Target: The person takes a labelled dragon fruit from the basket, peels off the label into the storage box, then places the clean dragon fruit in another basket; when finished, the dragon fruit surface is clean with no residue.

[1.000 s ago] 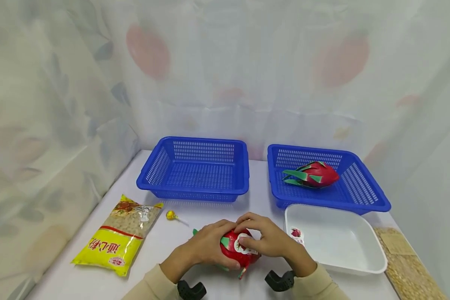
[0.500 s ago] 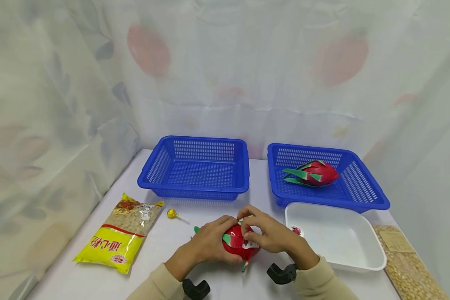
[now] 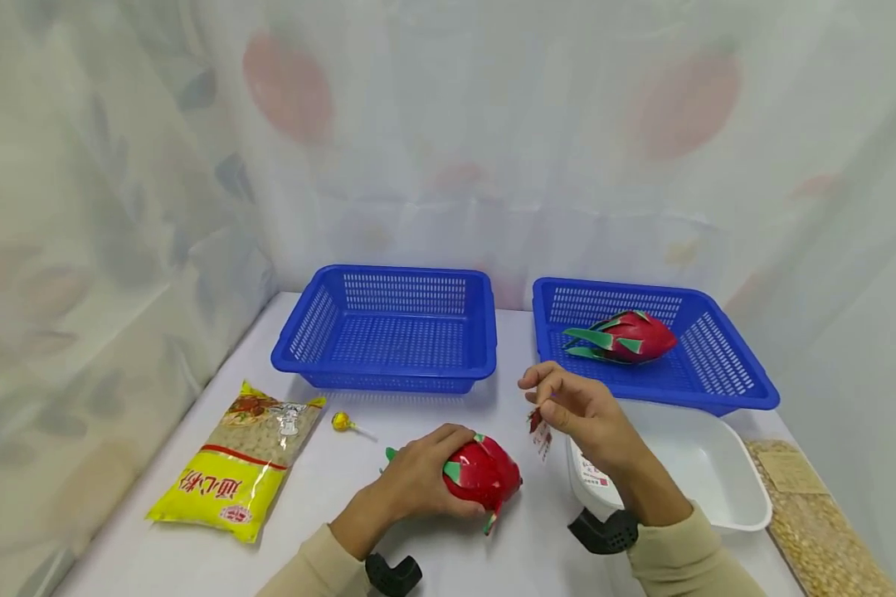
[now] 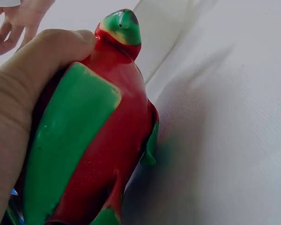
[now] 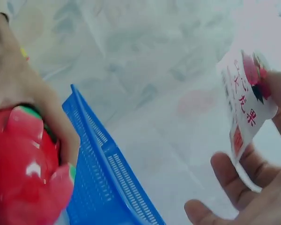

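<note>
My left hand grips a red dragon fruit with green-tipped scales on the white table. Its thumb lies along the fruit's side in the left wrist view, beside a broad green scale. Up and to the right of the fruit, my right hand pinches a sticker between thumb and fingers. The sticker is white with a printed dragon fruit picture and red characters, and it hangs apart from the fruit. Two or three other fingers of that hand are spread away from it.
Two blue baskets stand at the back; the right basket holds another dragon fruit, the left basket nothing. A white tray with a label lies under my right forearm. Pasta bag and lollipop lie left, a grain bag right.
The sticker has come off the dragon fruit, and my right hand has carried it up and to the right, over the tray's near left corner. My left hand has kept its grip.
</note>
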`<state>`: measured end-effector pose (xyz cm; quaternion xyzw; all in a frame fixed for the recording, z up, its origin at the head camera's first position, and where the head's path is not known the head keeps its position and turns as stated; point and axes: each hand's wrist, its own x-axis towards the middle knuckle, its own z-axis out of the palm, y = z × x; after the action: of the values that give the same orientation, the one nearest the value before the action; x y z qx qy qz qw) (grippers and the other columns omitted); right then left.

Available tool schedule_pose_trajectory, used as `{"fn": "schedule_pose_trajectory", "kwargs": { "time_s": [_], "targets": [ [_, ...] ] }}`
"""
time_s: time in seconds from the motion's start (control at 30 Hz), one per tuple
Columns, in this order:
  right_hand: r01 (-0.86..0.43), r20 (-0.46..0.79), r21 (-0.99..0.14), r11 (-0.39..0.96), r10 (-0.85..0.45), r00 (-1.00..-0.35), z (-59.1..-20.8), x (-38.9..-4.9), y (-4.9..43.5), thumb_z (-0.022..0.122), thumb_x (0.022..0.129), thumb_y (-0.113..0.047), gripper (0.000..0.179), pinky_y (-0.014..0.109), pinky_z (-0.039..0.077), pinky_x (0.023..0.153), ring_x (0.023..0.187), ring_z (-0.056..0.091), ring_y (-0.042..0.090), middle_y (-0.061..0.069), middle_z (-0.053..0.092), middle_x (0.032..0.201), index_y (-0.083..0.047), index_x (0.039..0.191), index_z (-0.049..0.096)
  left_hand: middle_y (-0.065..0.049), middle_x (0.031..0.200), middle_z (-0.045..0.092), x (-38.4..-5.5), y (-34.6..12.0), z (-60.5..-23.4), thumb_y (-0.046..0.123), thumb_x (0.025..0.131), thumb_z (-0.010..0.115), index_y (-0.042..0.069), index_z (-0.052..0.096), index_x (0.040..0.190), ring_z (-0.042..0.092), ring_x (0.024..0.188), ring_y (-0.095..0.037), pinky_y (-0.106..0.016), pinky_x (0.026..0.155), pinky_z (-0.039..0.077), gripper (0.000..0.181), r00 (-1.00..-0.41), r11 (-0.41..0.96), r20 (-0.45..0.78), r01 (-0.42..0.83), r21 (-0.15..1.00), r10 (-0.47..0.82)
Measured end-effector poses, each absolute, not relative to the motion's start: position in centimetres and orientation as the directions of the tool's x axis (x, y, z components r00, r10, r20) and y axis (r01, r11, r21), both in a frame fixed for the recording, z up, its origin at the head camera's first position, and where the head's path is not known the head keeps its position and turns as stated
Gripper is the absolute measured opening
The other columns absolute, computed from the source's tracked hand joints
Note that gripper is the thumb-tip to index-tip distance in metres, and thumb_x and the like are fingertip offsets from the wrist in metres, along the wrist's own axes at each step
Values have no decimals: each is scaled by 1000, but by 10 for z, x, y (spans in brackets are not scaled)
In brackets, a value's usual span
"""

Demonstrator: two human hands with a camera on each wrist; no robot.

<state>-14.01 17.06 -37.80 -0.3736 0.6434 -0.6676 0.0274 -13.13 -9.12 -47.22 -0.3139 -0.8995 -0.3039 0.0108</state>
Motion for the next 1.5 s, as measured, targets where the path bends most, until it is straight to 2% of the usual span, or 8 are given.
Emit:
{"fn": "schedule_pose_trajectory", "kwargs": {
  "time_s": [0.07,0.27,0.37,0.5,0.67,0.97,1.2,1.5],
  "targets": [
    [-410,421,-902,-137,-496,-759,-372,-138,178,55,97,-4,5,40,44,95,121,41,36,28,45,122,-4,94,58,6,128,53,-131,-91,-472,62,66,78,24,51,133,56,106,-17,-30,75,53,81,-806,620,197,563,546,558],
    [-354,383,-923,-150,-429,-818,-373,-132,206,52,95,5,18,35,42,98,124,44,31,22,51,127,-5,103,65,6,126,53,-132,-92,-474,61,66,78,23,51,133,56,106,-17,-30,75,53,81,-800,612,212,573,545,561],
    [-298,333,-943,-151,-395,-856,-375,-131,227,50,95,5,22,30,41,99,122,47,26,14,55,126,-5,105,66,7,126,53,-133,-91,-476,62,66,77,24,52,132,57,105,-16,-30,75,53,80,-795,604,230,583,543,561],
    [-200,229,-972,-122,-328,-917,-381,-134,258,48,97,5,24,27,44,94,116,53,18,4,61,120,-4,105,69,9,126,53,-134,-90,-477,64,66,76,25,51,132,57,106,-16,-31,76,53,81,-801,603,239,577,550,549],
    [-50,61,-997,-53,-234,-970,-398,-137,288,52,97,1,22,29,49,85,104,57,12,-3,65,109,-7,105,72,8,127,52,-135,-91,-475,65,66,76,24,51,133,56,107,-18,-33,75,54,82,-810,608,233,564,558,538],
    [152,-169,-983,106,-182,-969,-430,-143,316,60,95,-9,15,41,45,90,103,56,14,0,65,106,-6,104,72,7,127,53,-136,-90,-477,66,66,76,24,51,133,57,107,-18,-33,76,54,83,-812,604,240,563,565,532],
    [247,-299,-930,271,-170,-939,-453,-146,324,65,91,-16,38,41,44,88,104,52,18,14,60,122,9,120,61,7,128,52,-135,-91,-479,64,66,77,25,49,134,56,108,-18,-33,75,54,83,-810,592,233,560,580,538],
    [132,-248,-861,491,-179,-952,-465,-147,326,73,84,-17,42,38,45,78,100,54,26,17,60,117,6,118,64,8,128,52,-135,-91,-478,62,66,78,26,49,134,56,107,-18,-33,75,54,82,-813,592,237,557,583,532]
  ]
}}
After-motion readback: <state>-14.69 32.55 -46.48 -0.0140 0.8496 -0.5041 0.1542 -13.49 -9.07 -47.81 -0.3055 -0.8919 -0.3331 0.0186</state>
